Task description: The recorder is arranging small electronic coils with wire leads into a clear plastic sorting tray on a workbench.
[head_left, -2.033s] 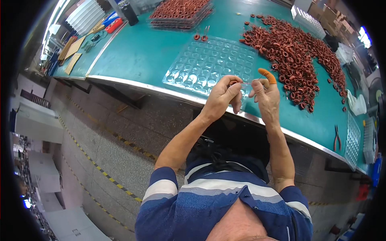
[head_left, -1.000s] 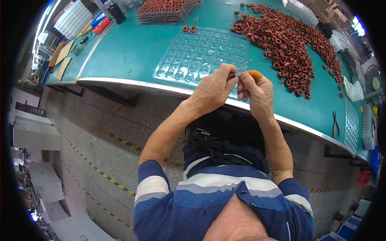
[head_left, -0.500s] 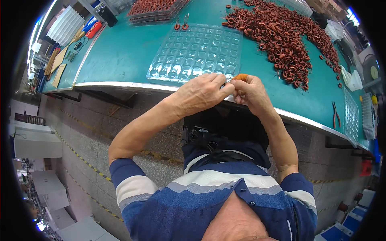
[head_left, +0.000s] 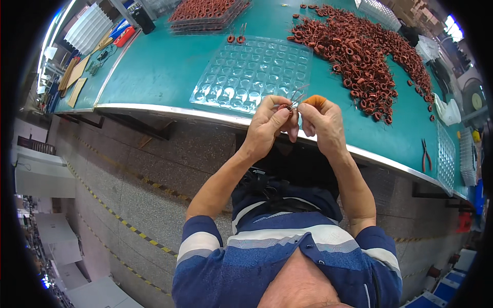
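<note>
Ring (head_left: 284, 108) pinched in left grip (head_left: 266, 124) by clear tray's (head_left: 241, 77) near-right corner; right grip (head_left: 324, 122) at wires (head_left: 299, 94), hold unclear; two rings (head_left: 241, 39) at tray's far-left corner; full trays (head_left: 199, 29) behind tray; heap (head_left: 362, 61) right of tray, seemingly not done.

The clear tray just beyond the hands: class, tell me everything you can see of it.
The clear tray is a thin, glossy, roughly rectangular sheet, apparently plastic, with rows of shallow round pockets; green shows through it. It lies flat on the green bench top, near the metal front edge. Two reddish-brown rings lie at its far left corner. The left hand hides part of its near right area; contact there is unclear.
</note>
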Motion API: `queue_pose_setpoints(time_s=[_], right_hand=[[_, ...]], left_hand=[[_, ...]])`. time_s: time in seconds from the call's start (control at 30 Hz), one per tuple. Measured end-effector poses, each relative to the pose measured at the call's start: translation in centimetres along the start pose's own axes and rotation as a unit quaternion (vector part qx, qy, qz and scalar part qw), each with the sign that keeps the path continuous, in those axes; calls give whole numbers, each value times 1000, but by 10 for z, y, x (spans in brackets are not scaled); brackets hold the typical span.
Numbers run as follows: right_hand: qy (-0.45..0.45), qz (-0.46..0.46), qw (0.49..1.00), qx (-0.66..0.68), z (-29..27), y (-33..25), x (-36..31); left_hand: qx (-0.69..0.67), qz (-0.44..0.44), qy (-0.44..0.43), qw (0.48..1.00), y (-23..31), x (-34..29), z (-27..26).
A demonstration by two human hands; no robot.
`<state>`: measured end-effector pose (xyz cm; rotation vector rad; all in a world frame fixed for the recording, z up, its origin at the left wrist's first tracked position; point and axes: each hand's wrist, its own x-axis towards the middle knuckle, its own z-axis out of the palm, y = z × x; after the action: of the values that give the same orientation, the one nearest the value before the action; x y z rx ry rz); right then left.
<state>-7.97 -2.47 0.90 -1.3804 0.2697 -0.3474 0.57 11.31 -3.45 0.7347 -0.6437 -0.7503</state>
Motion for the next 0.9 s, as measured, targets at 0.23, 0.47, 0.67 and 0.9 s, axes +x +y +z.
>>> queue_pose_setpoints(time_s=[0.23, 0.47, 0.67, 0.9], right_hand=[[-12, 3, 994, 113, -8, 4, 9], [-59, -10, 984, 170, -14, 21, 12], [2, -26, 994, 109, -13, 23, 14], [17, -80, 995, -54, -12, 18, 0]], left_hand=[[-17, -45, 27, 998, 10, -1, 5], [-65, -86, 35, 994, 14, -2, 11], [-49, -95, 39, 993, 7, -2, 12], [-9, -60, 98, 993, 0, 1, 12]])
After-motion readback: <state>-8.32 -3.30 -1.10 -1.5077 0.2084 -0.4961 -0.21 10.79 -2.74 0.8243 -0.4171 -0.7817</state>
